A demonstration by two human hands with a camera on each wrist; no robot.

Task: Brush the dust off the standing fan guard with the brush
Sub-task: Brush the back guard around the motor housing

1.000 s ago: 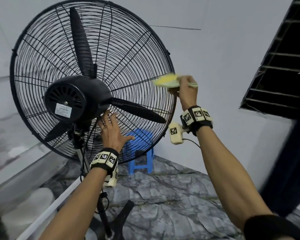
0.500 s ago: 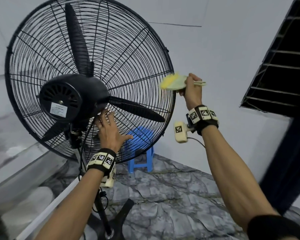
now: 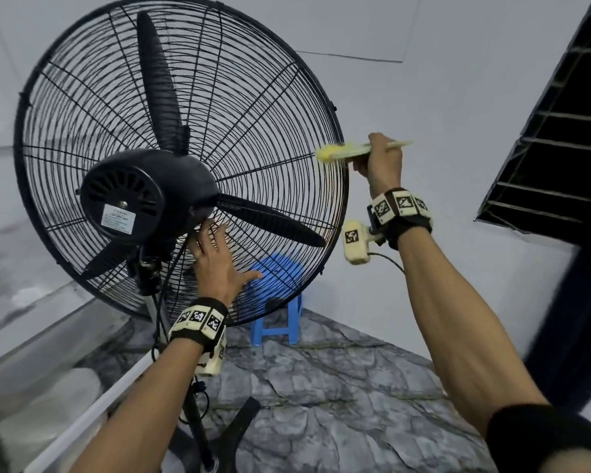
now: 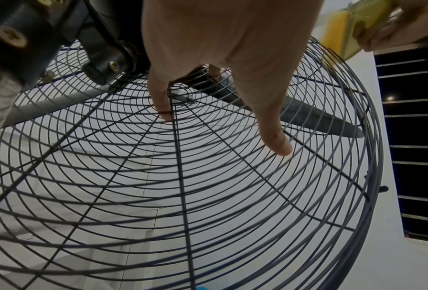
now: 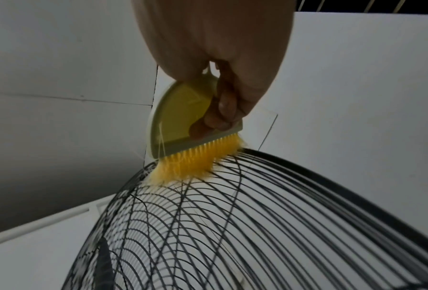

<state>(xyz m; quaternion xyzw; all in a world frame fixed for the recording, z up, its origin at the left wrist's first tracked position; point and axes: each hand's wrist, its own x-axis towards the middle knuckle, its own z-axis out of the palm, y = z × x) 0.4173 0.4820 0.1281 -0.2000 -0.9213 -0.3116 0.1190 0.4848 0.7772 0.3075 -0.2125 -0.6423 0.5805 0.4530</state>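
Right hand (image 3: 377,158) has slid the brush (image 3: 342,152) outward to the fan guard (image 3: 239,107) right rim, gripping its light stiff handle, soft bristles flexing on springy wire, while left hand (image 3: 215,264) stays flat, fingers straight, bracing near the motor housing (image 3: 144,196).

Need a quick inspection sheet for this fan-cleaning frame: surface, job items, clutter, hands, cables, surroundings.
Surface: grey stone-pattern floor, no spill seen.
Job's things: black fan guard tilted back on its stand; yellow brush, bristles touching the wires near the guard's right rim.
Clutter: blue stool on the floor beyond the fan.
Hands: right hand grips the brush; left hand lies flat, fingers spread, on the guard below the motor housing.
Cables: black cord hanging along the stand pole.
Surroundings: white wall; dark barred window at right.
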